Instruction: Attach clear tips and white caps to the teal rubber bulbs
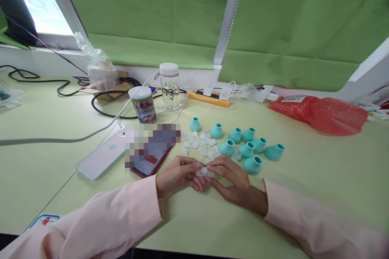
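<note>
In the head view, a small translucent plastic piece (204, 171), flat and frosted with a round raised spot on top, is held just above the near middle of the pale green table (182, 226). The left hand (182, 174) grips its left end, thumb on top and fingers curled beneath; the right hand (234, 180) pinches its right end between thumb and fingertips, nearly closed. Just beyond lie loose whitish pieces (195, 144), some pointed, and to their right nine teal flask-shaped vessels (274, 151) with open necks. On the left, an iPhone (101, 158) lies back up, showing the Apple logo, beside a red-edged phone (146, 168) with a partly blurred screen. Farther off, an instant-noodle cup (144, 107) bears a colourful label with unreadable lettering, and a clear bottle (170, 85) carries a black cat drawing. On the far right, a red bubble-wrap pouch (334, 114) has a white label (293, 98), its writing illegible.
</note>
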The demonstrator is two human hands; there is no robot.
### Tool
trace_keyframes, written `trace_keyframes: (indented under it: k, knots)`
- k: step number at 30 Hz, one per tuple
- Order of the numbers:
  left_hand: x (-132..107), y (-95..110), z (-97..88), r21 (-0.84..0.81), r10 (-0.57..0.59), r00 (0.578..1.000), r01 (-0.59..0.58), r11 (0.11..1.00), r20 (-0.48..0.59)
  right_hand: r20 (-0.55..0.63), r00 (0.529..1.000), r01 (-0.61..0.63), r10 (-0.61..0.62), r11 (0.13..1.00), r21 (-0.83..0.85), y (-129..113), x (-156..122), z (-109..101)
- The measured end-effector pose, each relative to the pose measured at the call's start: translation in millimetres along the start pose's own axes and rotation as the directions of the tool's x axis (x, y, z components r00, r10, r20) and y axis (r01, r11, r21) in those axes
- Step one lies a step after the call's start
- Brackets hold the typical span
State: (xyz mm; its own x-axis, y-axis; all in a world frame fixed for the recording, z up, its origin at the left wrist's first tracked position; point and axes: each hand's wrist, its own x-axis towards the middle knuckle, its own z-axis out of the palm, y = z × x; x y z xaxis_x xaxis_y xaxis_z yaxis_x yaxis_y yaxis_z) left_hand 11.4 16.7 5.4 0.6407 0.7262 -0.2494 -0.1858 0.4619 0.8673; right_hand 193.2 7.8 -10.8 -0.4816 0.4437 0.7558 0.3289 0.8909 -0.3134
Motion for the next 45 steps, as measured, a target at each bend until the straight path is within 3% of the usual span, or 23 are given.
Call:
trace_keyframes:
  k: [11, 15, 24, 31, 38, 43, 45]
  knots:
    - [-1.8, 0.2, 2.1, 0.116, 0.029, 0.999, -0.026, 0.993, -0.023, 0.079, 0.995, 0.071, -0.068, 0.997, -0.035, 0.8, -4.5, 0.6]
    - [-2.7, -1.6, 5.3, 0.139, 0.063, 0.996, -0.053, 0.989, -0.066, 0.021, 0.998, 0.055, -0.055, 0.998, -0.027, -1.5, -6.4, 1.9]
    - [2.6, -7.4, 2.0, -0.029, 0.040, 0.999, -0.040, 0.999, 0.014, -0.060, 0.998, -0.002, 0.002, 1.000, 0.003, -3.6, -1.6, 1.4]
    - [0.3, -5.7, 3.1, 0.025, 0.049, 0.998, -0.048, 0.999, -0.048, -0.014, 0.998, 0.068, -0.068, 0.998, 0.006, -2.8, -4.3, 0.6]
    - [0.4, -3.5, -1.1, -0.038, 0.077, 0.995, -0.080, 0.996, -0.070, -0.063, 0.976, 0.176, -0.209, 0.924, -0.339, 0.0, 1.0, -29.2]
    - [2.3, -3.5, -5.2, -0.137, 0.082, 0.997, -0.080, 0.987, 0.006, -0.283, 0.945, -0.004, -0.166, 0.856, -0.516, 21.5, -23.1, -61.3]
    - [2.2, -3.5, -4.4, -0.136, 0.080, 0.997, -0.078, 0.988, 0.011, -0.320, 0.944, -0.121, -0.075, 0.827, -0.550, 26.4, -35.3, -70.9]
